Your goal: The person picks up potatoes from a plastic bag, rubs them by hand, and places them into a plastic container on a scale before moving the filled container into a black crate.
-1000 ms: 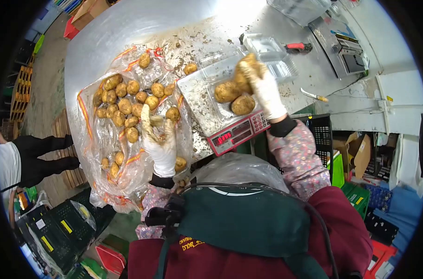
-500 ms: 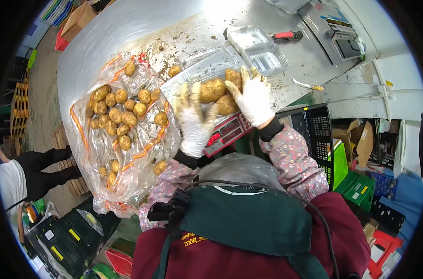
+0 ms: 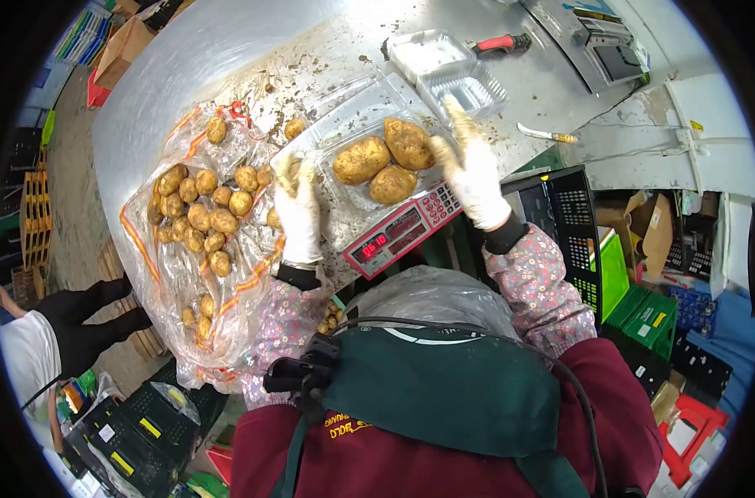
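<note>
Three large potatoes (image 3: 362,160) lie in a clear plastic box (image 3: 339,192) on a red digital scale (image 3: 402,231). The scale's display is lit with red digits. My left hand (image 3: 299,217), in a dirty white glove, is open to the left of the box, between it and a pile of small potatoes (image 3: 199,217). To the box's right, my gloved right hand (image 3: 475,181) is open, thumb and fingers apart, near the largest potato but holding nothing. The small potatoes rest on a clear plastic bag (image 3: 249,286) with orange stripes.
Nested clear plastic boxes (image 3: 463,90), a red-handled tool (image 3: 502,44) and a knife (image 3: 547,134) lie on the soil-strewn metal table (image 3: 187,62). A machine (image 3: 597,50) stands back right. Black crates (image 3: 572,241) are at my right. Another person (image 3: 29,340) stands left.
Both hands have moved away from the potatoes in the box, my left to the left and my right to the right. The three potatoes and the scale's display are now uncovered.
</note>
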`<state>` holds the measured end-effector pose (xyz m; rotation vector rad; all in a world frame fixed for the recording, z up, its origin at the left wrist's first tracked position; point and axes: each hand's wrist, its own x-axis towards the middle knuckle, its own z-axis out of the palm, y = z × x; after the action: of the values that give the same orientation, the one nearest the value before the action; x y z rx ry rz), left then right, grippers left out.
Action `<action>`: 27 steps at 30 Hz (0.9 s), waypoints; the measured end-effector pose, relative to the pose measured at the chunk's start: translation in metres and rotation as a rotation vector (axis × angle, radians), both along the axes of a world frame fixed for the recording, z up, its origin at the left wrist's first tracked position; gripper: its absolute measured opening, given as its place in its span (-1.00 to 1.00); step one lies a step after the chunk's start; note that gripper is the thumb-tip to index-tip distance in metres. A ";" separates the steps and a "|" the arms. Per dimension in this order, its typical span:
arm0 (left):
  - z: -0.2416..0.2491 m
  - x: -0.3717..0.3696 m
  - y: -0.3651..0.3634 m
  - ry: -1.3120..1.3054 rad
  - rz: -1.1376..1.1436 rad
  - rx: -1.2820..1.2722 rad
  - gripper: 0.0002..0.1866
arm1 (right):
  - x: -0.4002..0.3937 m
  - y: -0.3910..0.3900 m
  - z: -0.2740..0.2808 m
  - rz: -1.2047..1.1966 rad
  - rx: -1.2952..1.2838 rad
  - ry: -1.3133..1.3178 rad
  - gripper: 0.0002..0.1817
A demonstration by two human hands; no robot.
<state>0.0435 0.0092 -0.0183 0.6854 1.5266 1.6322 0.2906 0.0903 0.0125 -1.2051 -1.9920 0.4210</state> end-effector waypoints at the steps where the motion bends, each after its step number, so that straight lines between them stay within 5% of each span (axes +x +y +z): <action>1: -0.002 0.010 0.008 -0.005 0.011 -0.028 -0.41 | -0.010 -0.004 0.000 0.078 0.002 -0.125 -0.41; 2: -0.009 0.028 0.018 -0.120 0.086 0.027 -0.39 | -0.017 -0.006 -0.001 0.156 0.005 -0.250 -0.33; 4: -0.020 0.034 0.036 0.206 0.048 -0.037 -0.35 | -0.027 -0.011 -0.011 0.160 -0.029 -0.333 -0.23; 8: -0.005 0.026 0.048 -0.057 -0.052 0.127 -0.34 | -0.023 -0.010 -0.011 0.144 -0.138 -0.465 -0.19; 10: 0.020 0.030 0.037 -0.149 -0.081 0.212 -0.31 | -0.017 -0.007 -0.005 0.146 -0.253 -0.286 -0.31; 12: 0.001 -0.002 0.017 -0.202 -0.262 0.351 -0.52 | 0.004 -0.001 0.000 0.081 -0.347 0.375 -0.48; 14: 0.028 0.000 -0.007 0.037 -0.364 0.038 -0.60 | 0.033 -0.002 -0.033 -0.072 -0.626 0.642 -0.60; 15: 0.027 0.012 -0.012 0.535 -0.271 0.111 -0.60 | 0.051 -0.002 -0.028 -0.027 -0.949 0.708 -0.63; 16: 0.020 0.021 -0.021 0.737 -0.178 0.130 -0.61 | 0.062 -0.001 -0.025 0.027 -1.271 0.764 -0.66; 19: -0.007 0.026 -0.051 0.367 -0.115 -0.011 -0.65 | 0.059 -0.018 -0.019 0.239 -1.296 0.610 -0.74; 21: 0.011 0.030 -0.059 -0.267 -0.206 -0.290 -0.74 | 0.052 -0.030 -0.033 0.202 -1.237 0.836 -0.79; 27: 0.004 0.032 -0.058 -0.266 -0.099 -0.189 -0.82 | 0.037 -0.032 -0.055 0.189 -1.243 0.991 -0.82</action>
<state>0.0756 -0.0484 -0.0139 0.4163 1.4072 1.4209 0.3276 0.0580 -0.0427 -1.0440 -0.8431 2.0648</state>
